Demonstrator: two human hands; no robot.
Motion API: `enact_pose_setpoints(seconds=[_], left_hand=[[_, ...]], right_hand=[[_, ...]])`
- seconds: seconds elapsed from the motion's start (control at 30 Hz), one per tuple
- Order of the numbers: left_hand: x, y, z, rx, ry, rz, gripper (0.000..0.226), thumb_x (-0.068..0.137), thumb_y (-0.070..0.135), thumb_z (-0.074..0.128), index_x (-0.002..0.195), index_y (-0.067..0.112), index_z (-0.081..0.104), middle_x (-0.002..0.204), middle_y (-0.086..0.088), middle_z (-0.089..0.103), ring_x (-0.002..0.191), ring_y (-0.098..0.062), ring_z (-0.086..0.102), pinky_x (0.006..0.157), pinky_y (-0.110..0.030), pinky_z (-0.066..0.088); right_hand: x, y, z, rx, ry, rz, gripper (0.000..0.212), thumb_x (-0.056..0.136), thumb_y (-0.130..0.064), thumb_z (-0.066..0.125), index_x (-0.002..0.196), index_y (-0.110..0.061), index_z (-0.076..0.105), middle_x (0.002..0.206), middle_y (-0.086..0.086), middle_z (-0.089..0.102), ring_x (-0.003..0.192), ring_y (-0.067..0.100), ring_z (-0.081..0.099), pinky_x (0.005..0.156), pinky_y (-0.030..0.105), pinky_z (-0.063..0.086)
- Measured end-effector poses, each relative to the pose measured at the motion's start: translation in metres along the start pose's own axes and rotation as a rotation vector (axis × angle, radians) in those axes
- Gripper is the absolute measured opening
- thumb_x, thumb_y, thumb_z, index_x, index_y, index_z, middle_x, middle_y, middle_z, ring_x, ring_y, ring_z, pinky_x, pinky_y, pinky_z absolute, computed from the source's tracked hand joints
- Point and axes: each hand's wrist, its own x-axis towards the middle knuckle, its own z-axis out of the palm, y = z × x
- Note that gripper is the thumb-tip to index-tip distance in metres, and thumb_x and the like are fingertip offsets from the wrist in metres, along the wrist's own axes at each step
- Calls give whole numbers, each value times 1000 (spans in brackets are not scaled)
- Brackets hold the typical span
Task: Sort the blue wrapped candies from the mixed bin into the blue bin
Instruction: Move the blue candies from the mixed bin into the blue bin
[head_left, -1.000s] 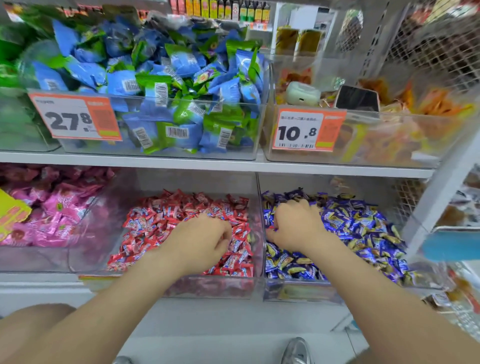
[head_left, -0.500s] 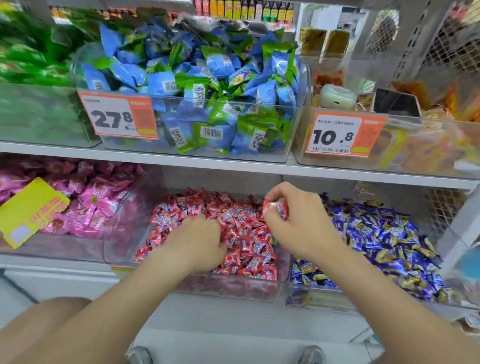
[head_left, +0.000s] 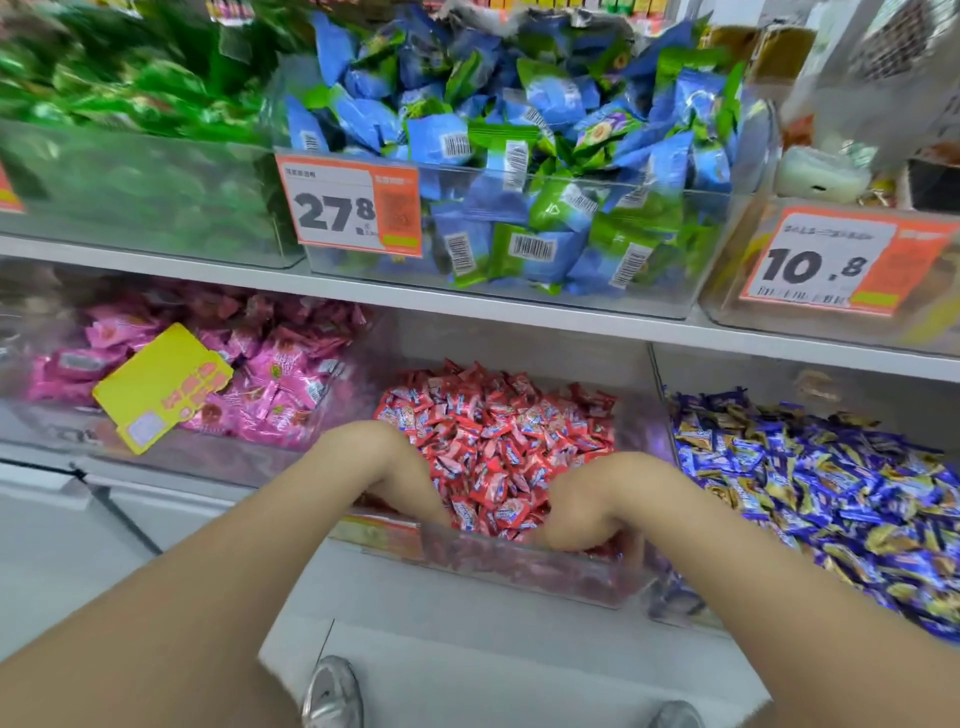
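Both hands down in the red candy bin (head_left: 519, 566), lower shelf. Left hand (head_left: 400, 467): fingers buried in wrappers, grip cannot be told. Right hand (head_left: 587, 504): fingers curled downward at the front wall, contents hidden, grip unclear. Blue wrapped candies (head_left: 831, 493) fill the blue bin (head_left: 675, 608) just right.

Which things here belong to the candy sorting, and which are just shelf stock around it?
In the job: left hand, right hand, red candy bin, blue candy bin.
Just there: pink candy bin, yellow tag, blue-green packet bin, 27.8 price tag, 10.8 price tag.
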Motion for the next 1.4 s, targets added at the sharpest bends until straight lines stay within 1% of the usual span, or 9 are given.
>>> enact_pose_setpoints(seconds=[0.07, 0.17, 0.47, 0.63, 0.8, 0.93, 1.07, 1.17, 1.4], left_hand=[[4, -3, 0, -64, -13, 13, 67, 55, 77, 84, 89, 21, 68, 87, 4, 50, 86, -29, 59, 75, -32, 48], [11, -3, 1, -123, 71, 55, 95, 51, 69, 93, 124, 14, 66, 122, -1, 65, 105, -25, 64, 92, -33, 57], [27, 5, 5, -773, 213, 200, 69, 62, 12, 95, 119, 0, 58, 100, -12, 68, 77, -25, 67, 70, -37, 61], [37, 1, -5, -1319, 297, 308, 36, 85, -2, 81, 118, -5, 66, 90, -16, 75, 72, -25, 69, 63, -35, 63], [43, -6, -15, -1366, 367, 293, 44, 91, -4, 69, 131, 9, 53, 88, -11, 63, 69, -19, 62, 78, -42, 62], [45, -19, -17, -1029, 608, 309, 70, 82, -13, 65, 143, 19, 51, 118, -13, 66, 91, -22, 65, 90, -45, 59], [42, -35, -21, -725, 786, 286, 68, 81, -2, 78, 143, 20, 59, 132, -1, 67, 118, -21, 66, 97, -27, 51], [46, -48, -19, -787, 674, 328, 52, 89, 2, 73, 137, 18, 61, 119, -3, 71, 106, -28, 72, 90, -44, 62], [43, -36, -13, -360, 696, 380, 73, 78, 2, 47, 148, 25, 51, 142, -8, 59, 128, -27, 60, 108, -40, 49]], right_hand=[[11, 3, 4, 226, -57, 11, 55, 99, -49, 65, 130, -6, 52, 125, 9, 55, 100, 36, 73, 60, 28, 63], [31, 9, 21, 562, 47, 0, 52, 84, -31, 85, 121, -7, 57, 98, 6, 66, 70, 21, 65, 70, 40, 65], [47, -6, 12, 1455, 182, -62, 40, 73, 17, 81, 106, 7, 59, 73, 15, 69, 60, 22, 70, 58, 32, 61], [57, 11, -14, 1706, 337, -111, 69, 75, 14, 80, 136, 9, 48, 122, 31, 66, 87, 41, 76, 81, 56, 64], [46, 30, -25, 1536, 369, -71, 62, 89, 1, 77, 141, -5, 44, 148, 11, 50, 89, 36, 79, 64, 37, 65], [41, 47, -21, 868, 528, -56, 56, 95, -7, 63, 146, -29, 53, 127, 3, 59, 76, 27, 77, 53, 27, 60], [48, 44, -12, 404, 738, 61, 35, 81, -13, 67, 111, -29, 73, 106, 9, 74, 89, 33, 75, 80, 42, 63], [56, 29, -9, 359, 880, -47, 35, 79, -18, 66, 111, -29, 73, 107, 10, 72, 103, 37, 69, 88, 42, 58], [95, -5, 2, 279, 427, -168, 87, 86, -67, 62, 160, -54, 18, 176, 5, 1, 160, 42, 1, 126, 66, 12]])
